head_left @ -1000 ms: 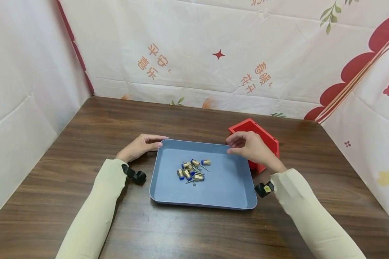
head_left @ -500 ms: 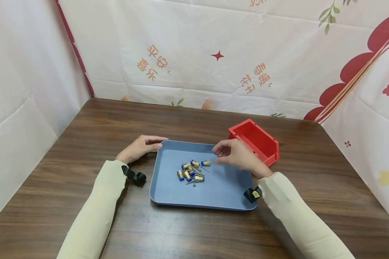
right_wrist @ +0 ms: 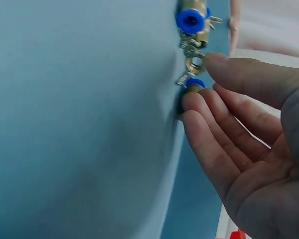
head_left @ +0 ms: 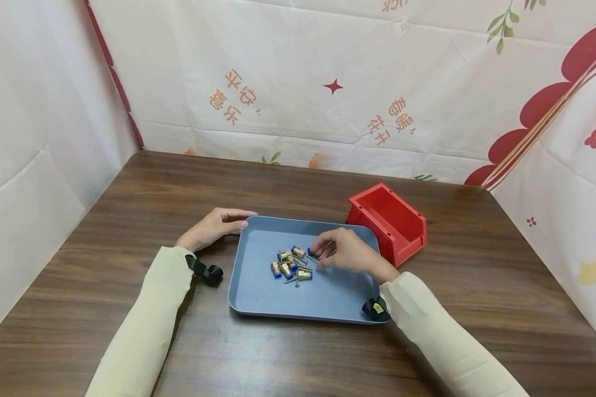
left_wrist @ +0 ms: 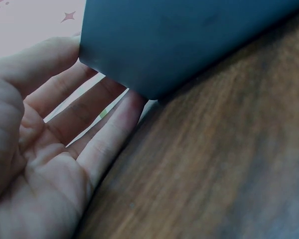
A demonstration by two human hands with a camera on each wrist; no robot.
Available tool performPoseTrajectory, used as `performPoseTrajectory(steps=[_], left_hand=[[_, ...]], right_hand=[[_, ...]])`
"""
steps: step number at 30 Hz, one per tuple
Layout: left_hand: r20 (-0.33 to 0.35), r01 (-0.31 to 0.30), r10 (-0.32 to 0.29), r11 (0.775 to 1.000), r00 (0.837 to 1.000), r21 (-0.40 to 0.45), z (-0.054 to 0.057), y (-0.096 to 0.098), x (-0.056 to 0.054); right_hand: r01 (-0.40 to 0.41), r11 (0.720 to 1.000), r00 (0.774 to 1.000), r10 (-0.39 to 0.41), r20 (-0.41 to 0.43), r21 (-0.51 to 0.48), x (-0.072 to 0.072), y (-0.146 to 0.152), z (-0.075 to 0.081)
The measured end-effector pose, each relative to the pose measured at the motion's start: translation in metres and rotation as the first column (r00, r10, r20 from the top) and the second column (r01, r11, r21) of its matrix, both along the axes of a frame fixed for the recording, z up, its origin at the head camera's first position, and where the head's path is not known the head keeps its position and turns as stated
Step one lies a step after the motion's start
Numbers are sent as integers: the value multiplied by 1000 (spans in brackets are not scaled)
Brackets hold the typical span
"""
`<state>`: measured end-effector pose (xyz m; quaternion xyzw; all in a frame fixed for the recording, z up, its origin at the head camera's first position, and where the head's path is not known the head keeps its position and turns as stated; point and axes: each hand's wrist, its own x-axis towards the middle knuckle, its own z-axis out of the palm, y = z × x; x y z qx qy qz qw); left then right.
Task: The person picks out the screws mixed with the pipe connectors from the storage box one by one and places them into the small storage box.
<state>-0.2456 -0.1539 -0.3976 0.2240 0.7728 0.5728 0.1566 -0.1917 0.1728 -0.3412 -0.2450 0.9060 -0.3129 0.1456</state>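
Note:
A shallow blue-grey tray point(head_left: 338, 300) lies on the table with several brass fittings point(head_left: 287, 269) with blue collars and several screws point(head_left: 291, 279) heaped near its middle. My left hand point(head_left: 213, 227) touches the tray's back left corner, its thumb at the side and its extended fingers along the back wall. Over the tray, my right hand point(head_left: 345, 252) reaches down at the right side of the heap. Its thumb and fingers are apart around one fitting point(right_wrist: 194, 83), which they partly hide in the head view; no firm grip shows.
A red open-front bin point(head_left: 394, 218) stands against the tray's back right corner. Brown wooden tabletop point(head_left: 258, 364) surrounds both. A printed white cloth point(head_left: 303, 66) hangs behind the table, and cloth also hangs at the sides.
My right hand has moved left and towards me, from beside the red bin over the tray to the fittings. The bin's inside now shows. My left hand stays at the tray corner.

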Motion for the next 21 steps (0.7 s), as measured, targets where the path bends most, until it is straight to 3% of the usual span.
performPoseTrajectory(steps=[5,12,21], left_hand=[[6,1,-1,1000,1000,5,0,1,0],[14,7,-7,1000,1000,9,0,1,0],[-8,-8,8,1000,1000,-1,2,1,2]], right_hand=[[40,998,999,-40,-16,37,3,-6,-3],[17,998,999,-14,-40,57,3,-8,-10],[-10,1000,1000,10,-2,30,1,-8,-12]])
